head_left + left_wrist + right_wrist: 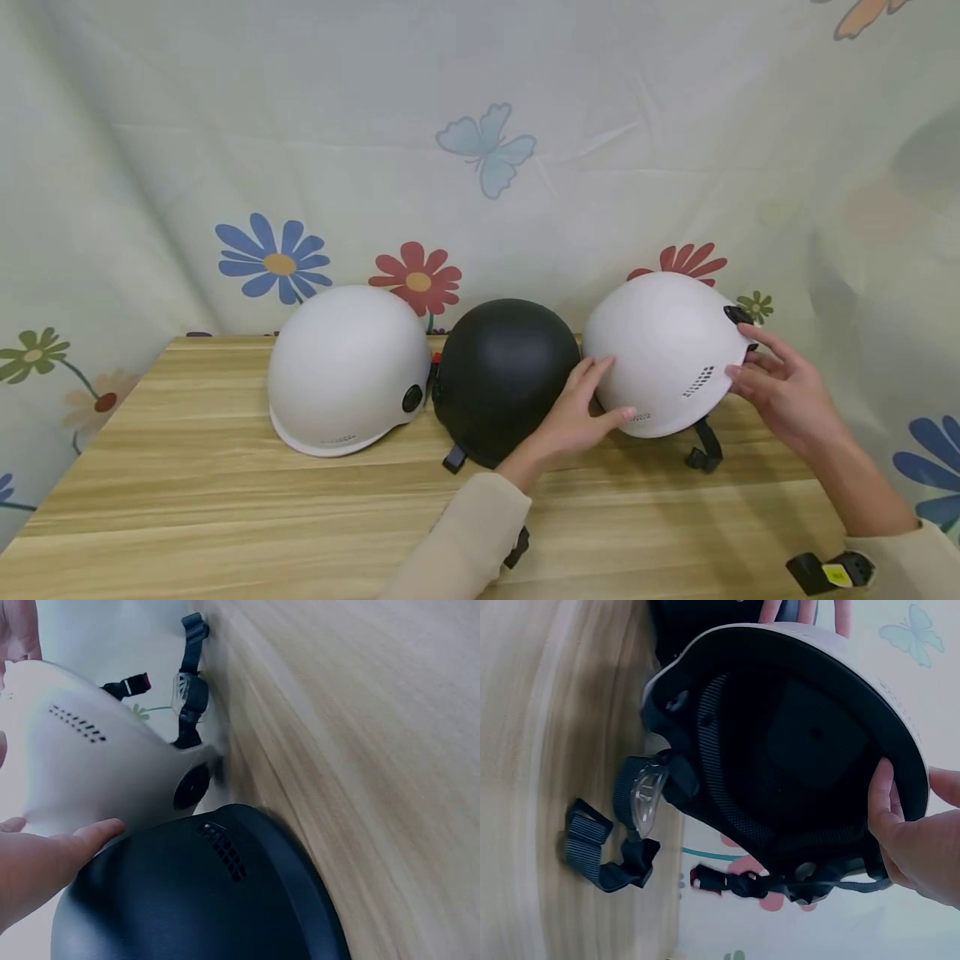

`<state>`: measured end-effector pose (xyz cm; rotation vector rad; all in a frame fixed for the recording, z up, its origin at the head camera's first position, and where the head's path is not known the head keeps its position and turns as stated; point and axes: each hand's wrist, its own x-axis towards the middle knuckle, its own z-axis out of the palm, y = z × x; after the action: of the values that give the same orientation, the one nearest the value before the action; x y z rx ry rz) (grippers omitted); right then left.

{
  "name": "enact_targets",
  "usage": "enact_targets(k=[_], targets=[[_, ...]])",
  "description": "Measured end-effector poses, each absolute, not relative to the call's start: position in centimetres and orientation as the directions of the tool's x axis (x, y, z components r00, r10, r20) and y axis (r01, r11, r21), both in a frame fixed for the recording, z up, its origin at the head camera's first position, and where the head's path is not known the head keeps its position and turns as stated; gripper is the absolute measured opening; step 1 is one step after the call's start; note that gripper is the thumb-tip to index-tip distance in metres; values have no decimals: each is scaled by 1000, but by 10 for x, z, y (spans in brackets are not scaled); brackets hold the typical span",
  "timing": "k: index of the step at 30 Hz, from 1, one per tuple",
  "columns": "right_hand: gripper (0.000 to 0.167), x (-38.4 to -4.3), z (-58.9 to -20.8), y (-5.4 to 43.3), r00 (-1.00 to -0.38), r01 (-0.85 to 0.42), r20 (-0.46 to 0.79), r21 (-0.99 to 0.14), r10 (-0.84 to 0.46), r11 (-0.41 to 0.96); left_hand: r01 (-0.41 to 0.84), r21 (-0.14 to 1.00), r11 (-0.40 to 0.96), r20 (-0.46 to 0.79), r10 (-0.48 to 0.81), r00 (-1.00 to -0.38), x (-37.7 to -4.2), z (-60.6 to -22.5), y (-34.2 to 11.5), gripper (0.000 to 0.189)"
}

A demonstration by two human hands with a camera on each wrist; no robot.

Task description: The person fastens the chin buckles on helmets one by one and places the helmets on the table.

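Note:
The white helmet point(652, 350) at the right is tilted, its right side raised off the wooden table. My right hand point(791, 396) grips its rim, with fingers inside the shell and the thumb outside, as the right wrist view shows. Against the helmet's lower left side rests my left hand point(570, 421), fingers and thumb stretched out. A dark lining point(795, 750) shows inside the shell, and a black chin strap point(600, 859) dangles beside the table. Right next to the left hand sits a black helmet point(506, 367), partly behind that hand and wrist.
Another white helmet point(345, 367) stands to the left of the black one, dome up. All three line the back of the wood-grain table point(225, 500). Behind them hangs a pale curtain point(360, 125) printed with flowers and butterflies.

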<state>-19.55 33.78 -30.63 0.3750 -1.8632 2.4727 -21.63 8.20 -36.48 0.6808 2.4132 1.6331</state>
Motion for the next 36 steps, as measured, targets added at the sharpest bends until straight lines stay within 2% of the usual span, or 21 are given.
enact_targets(k=[14,18,21,25,30,36], targets=[[42,-191,-293,328,-959,-205,239,-956,-154,-208,335,889,312,176,443,-879,-211,-366,79,69],[45,-189,-291,323,-963,-201,209,-977,-170,-65,346,883,317,184,443,-877,-208,-366,79,69],[46,-186,-291,319,-962,-234,209,-962,-176,141,356,879,316,194,444,-875,-207,-367,79,69],[48,-181,-292,313,-959,-278,230,-881,-166,382,356,882,310,200,438,-877,-207,-367,76,69],[49,-176,-295,305,-956,-295,249,-817,-158,496,393,869,302,240,438,-867,-207,-365,74,64],[51,-172,-300,300,-941,-339,279,-800,-193,495,434,840,326,272,439,-856,-206,-364,74,60]])
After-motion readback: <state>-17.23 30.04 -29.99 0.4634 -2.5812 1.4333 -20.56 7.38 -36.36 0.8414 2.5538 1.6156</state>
